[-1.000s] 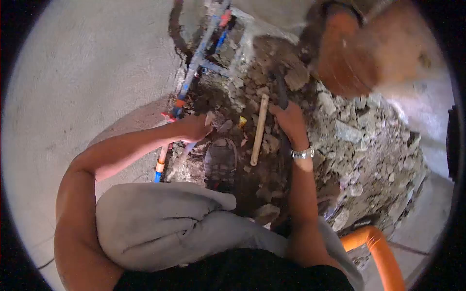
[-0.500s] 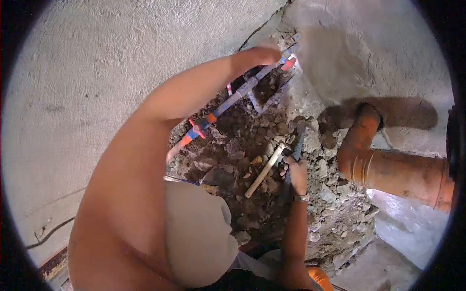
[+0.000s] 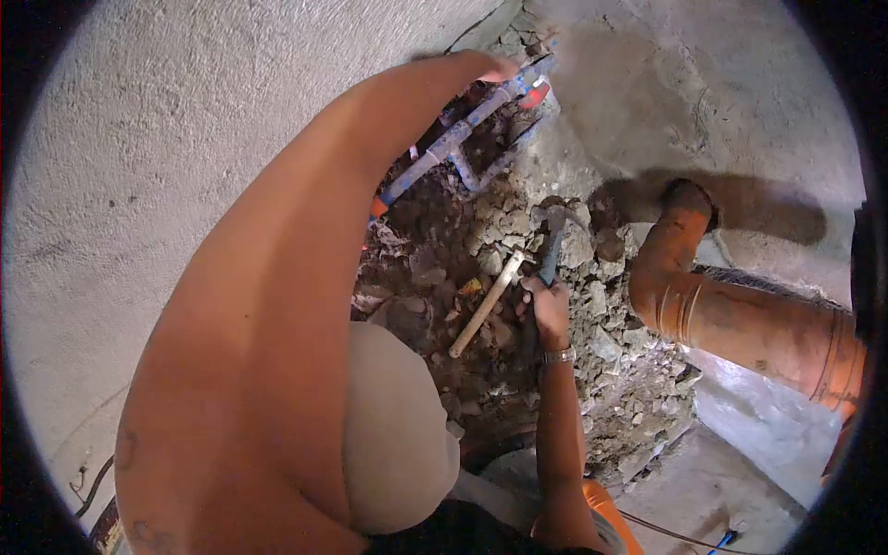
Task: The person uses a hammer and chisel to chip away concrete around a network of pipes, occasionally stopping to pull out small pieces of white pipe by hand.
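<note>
My right hand [image 3: 548, 310], with a metal watch band at its wrist, is wrapped round the dark handle of a tool [image 3: 552, 250] whose head lies against the rubble. Just left of it a hammer with a pale wooden handle [image 3: 481, 313] lies on broken stones. My left arm stretches up along the wall, and my left hand [image 3: 499, 69] is at the upper end of a grey-blue pipe [image 3: 444, 146]. Its fingers are blurred and partly hidden, so their grip is unclear. A red valve handle [image 3: 535, 93] sits just below that hand.
A thick orange-brown pipe [image 3: 758, 333] runs from the right wall across the right side. Loose rubble [image 3: 606, 347] lies beneath it. Rough plaster walls [image 3: 203, 120] rise at left and back. My knee [image 3: 393, 430] is at the lower middle, and a thin cable [image 3: 666, 527] crosses the lower right.
The whole view has shifted, with the pipes and rubble now further left and higher. My left arm covers more of the lower pipe and its valve. My right hand still holds the dark tool.
</note>
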`<state>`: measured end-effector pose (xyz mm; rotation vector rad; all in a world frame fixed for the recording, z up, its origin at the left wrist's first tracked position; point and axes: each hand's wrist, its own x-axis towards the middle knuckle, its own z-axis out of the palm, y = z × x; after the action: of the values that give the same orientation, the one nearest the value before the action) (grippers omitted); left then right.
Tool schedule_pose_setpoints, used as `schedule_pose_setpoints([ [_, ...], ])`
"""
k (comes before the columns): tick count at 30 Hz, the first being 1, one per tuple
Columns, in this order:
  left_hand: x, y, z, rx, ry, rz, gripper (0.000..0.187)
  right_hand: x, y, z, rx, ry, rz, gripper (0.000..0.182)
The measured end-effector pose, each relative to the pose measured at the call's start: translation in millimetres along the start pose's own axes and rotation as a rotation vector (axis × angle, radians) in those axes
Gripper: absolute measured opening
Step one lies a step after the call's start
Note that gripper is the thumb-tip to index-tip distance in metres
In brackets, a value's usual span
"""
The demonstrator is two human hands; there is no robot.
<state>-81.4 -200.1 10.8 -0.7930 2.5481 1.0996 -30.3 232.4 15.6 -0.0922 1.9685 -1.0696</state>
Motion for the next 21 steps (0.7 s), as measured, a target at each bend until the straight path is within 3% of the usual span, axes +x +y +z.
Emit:
schedule_pose_setpoints([
  [1,-31.0,19.2,-13.0,-0.027,-0.037,-0.030,0.061,0.5,-1.0,0.0,-0.006,-0.001,0.002,0.015],
  [3,-2.5,15.4,-13.8,0.186,0.132,0.001,0.043,0.2,-1.5,-0.2,-0.018,-0.014,-0.013,0.015],
  [4,46.8,-0.1,-6.7,0.452,0.034,0.059,0.042,1.9,0.6,-0.7,-0.024,-0.015,-0.007,0.015],
  [7,30.1,7.3,-8.8,0.395,0.066,0.139,0.039,5.1,5.5,-2.4,0.028,-0.035,-0.019,0.014],
  [9,33.0,-2.3,-3.4,0.615,0.005,0.206,0.041,-0.9,-3.9,-0.7,-0.012,-0.033,0.006,0.014],
  [10,36.5,-5.6,-7.9,0.531,-0.004,0.174,0.044,0.8,-2.0,-1.4,-0.012,-0.033,0.006,0.014],
  [14,-21.1,42.4,-34.9,0.102,-0.086,-0.237,0.054,2.9,1.6,-2.5,0.009,-0.049,-0.031,0.014],
  [18,-15.1,60.6,-38.8,-0.002,-0.203,-0.709,0.069,-2.1,-2.8,-1.1,0.039,-0.047,-0.031,0.015],
  [21,-43.1,54.4,-30.1,0.083,-0.122,-0.298,0.058,0.8,0.7,-2.1,0.041,-0.046,-0.021,0.016],
])
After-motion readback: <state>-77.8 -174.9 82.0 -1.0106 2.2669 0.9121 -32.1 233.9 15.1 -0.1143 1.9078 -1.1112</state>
